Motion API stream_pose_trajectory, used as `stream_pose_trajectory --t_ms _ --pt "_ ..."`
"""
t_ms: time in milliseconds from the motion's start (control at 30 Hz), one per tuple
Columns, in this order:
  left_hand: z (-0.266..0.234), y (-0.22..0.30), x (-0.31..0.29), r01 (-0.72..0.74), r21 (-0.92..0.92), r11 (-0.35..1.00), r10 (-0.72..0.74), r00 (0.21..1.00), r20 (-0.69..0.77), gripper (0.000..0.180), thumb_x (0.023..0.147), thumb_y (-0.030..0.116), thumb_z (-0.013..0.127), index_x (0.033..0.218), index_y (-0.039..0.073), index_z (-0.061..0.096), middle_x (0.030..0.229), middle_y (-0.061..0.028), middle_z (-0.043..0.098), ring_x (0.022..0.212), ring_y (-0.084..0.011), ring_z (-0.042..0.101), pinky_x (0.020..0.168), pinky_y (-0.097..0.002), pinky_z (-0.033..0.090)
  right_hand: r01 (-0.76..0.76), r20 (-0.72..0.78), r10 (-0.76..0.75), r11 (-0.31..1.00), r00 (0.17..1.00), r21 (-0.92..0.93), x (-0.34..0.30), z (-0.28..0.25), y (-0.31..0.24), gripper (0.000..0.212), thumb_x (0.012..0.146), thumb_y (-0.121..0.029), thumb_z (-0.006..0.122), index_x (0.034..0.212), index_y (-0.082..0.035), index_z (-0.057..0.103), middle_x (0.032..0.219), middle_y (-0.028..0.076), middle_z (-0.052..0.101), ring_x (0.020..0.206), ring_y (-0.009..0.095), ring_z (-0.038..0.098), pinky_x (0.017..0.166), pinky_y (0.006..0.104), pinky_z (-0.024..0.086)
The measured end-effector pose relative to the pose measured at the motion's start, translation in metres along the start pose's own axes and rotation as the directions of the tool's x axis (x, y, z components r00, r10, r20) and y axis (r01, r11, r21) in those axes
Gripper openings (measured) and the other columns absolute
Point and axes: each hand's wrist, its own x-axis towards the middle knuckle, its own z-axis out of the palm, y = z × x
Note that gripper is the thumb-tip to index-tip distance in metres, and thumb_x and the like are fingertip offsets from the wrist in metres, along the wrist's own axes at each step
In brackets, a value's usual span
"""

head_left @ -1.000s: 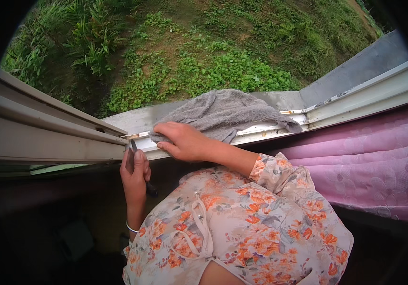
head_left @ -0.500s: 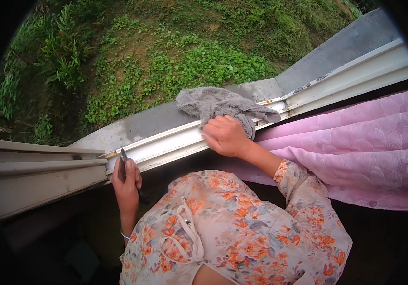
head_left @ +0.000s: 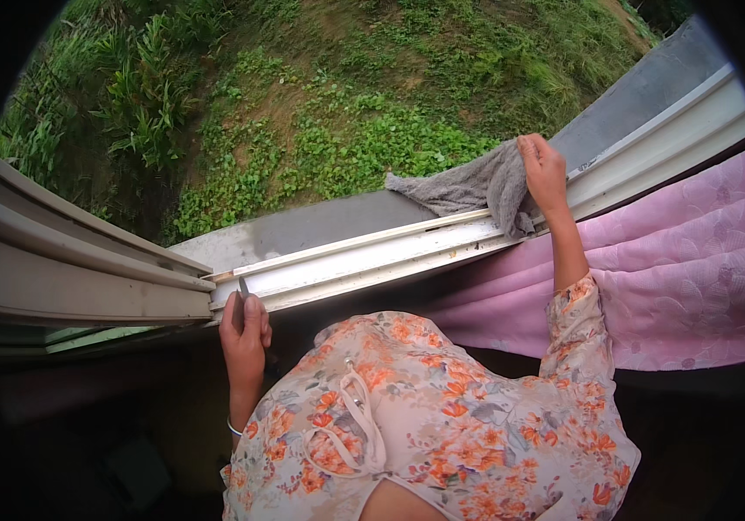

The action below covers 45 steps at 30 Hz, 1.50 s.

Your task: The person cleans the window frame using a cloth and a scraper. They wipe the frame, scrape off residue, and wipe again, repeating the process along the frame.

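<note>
- From my remote seat I take the white window track (head_left: 355, 260) as my landmark; its right part is covered by the grey cloth (head_left: 468, 184), so I can't see the surface underneath.
- The dark, thin tool (head_left: 238, 314) at the track's left end is mostly hidden by fingers; I see a narrow tip and a flat side, and its lower part is lost in the shade on the track's near side. I can't tell its full shape.
- The left hand (head_left: 252, 337) is closed around that tool, thumb uppermost, just on the near side of the track's left end, with its forearm rising from below.
- The right hand (head_left: 546, 178) is raised at the track's right part, fingers curled tight on the cloth's upper edge; its palm is turned out of my sight, the forearm nearly upright.
- From that grip the cloth hangs down across the track, its other end stretching left beyond the track's far edge.
</note>
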Motion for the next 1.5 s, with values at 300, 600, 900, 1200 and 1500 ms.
stream_pose_trajectory --t_ms 300,600,900,1200,1500 --pt "0.008 0.011 -0.006 -0.045 0.001 0.999 0.044 0.997 0.064 0.026 0.11 0.025 0.049 0.093 0.005 0.05 0.07 0.0016 0.044 0.056 -0.0057 0.039 0.048 -0.0217 0.033 -0.24 0.034 0.253 0.853 0.967 0.465 0.064 0.022 -0.025 0.033 0.105 -0.031 0.059 0.096 0.001 0.065 0.065 0.007 0.053 0.066 0.007 0.058 0.062 0.0294 0.049" --pt "-0.019 0.005 -0.022 0.03 -0.029 0.999 -0.031 0.999 -0.032 0.025 0.109 0.026 0.052 0.096 0.005 0.052 0.073 0.0023 0.044 0.059 -0.0052 0.04 0.05 -0.0215 0.034 0.307 0.278 -0.527 0.766 0.803 0.564 -0.084 0.076 -0.206 0.023 0.094 -0.022 0.071 0.102 -0.001 0.07 0.084 0.008 0.062 0.079 0.026 0.057 0.072 0.0365 0.047" --pt "-0.021 0.003 -0.022 0.053 0.004 0.999 -0.053 0.998 -0.028 0.026 0.11 0.025 0.05 0.092 0.006 0.049 0.074 0.0015 0.044 0.06 -0.0054 0.04 0.051 -0.0214 0.034 0.575 0.27 -0.613 0.79 0.742 0.214 -0.176 0.163 -0.229 0.029 0.088 -0.034 0.072 0.105 -0.012 0.065 0.119 0.006 0.056 0.118 0.026 0.051 0.109 0.053 0.033" --pt "-0.006 0.003 -0.019 0.087 0.023 0.996 -0.087 0.996 0.035 0.027 0.108 0.028 0.054 0.093 0.006 0.051 0.071 0.0008 0.045 0.057 -0.0068 0.04 0.05 -0.0229 0.034 0.457 0.331 -0.443 0.889 0.833 0.04 -0.165 0.104 -0.143 0.02 0.088 -0.034 0.072 0.091 -0.015 0.072 0.13 0.001 0.059 0.124 0.023 0.051 0.114 0.0553 0.028" --pt "0.029 -0.007 -0.016 0.081 0.058 0.995 -0.09 0.98 0.179 0.03 0.109 0.029 0.051 0.092 0.006 0.05 0.072 0.001 0.045 0.059 -0.0057 0.041 0.05 -0.0219 0.035 0.302 0.199 -0.255 0.917 0.946 -0.26 -0.147 0.009 0.002 0.017 0.089 -0.026 0.072 0.087 -0.008 0.072 0.126 0.006 0.064 0.121 0.031 0.054 0.099 0.0462 0.045"
